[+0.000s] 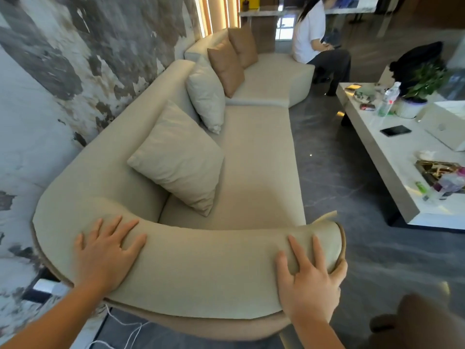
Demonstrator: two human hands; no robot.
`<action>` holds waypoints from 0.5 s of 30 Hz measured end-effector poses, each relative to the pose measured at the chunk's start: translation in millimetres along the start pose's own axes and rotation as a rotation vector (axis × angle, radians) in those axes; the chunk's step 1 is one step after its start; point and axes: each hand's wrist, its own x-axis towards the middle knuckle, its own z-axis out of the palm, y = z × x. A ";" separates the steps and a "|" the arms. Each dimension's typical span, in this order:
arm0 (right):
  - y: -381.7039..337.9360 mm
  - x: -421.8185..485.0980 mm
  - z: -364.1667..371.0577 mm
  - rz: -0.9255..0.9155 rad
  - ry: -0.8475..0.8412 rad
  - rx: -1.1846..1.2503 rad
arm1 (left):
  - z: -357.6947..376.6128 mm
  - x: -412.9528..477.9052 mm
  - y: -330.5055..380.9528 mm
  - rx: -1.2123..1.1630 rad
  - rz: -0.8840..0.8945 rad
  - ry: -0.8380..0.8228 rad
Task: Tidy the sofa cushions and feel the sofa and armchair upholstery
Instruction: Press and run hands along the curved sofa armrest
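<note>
A long cream sofa (256, 157) runs away from me along the wall. Its rounded near armrest (206, 263) lies right below me. My left hand (108, 250) rests flat on the armrest's left part, fingers spread. My right hand (309, 275) presses on the armrest's right end, thumb wrapped round the edge. A cream cushion (178, 159) leans against the backrest nearby. A second cream cushion (206, 94) stands further along. Two tan cushions (227, 65) lean at the far section.
A low white coffee table (392, 152) stands to the right, carrying a phone (395, 130), a bottle (388, 99), a potted plant (417, 91) and clutter. A person in a white top (312, 31) sits on the sofa's far end. Dark floor (324, 167) lies between sofa and table.
</note>
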 end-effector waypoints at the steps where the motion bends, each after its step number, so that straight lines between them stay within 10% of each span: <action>1: -1.5 0.8 0.4 0.005 -0.007 0.001 | -1.2 0.3 1.4 0.007 0.008 0.004; 15: -59.2 38.0 19.9 0.060 0.029 0.013 | -5.2 74.1 -0.1 -0.058 0.002 -0.021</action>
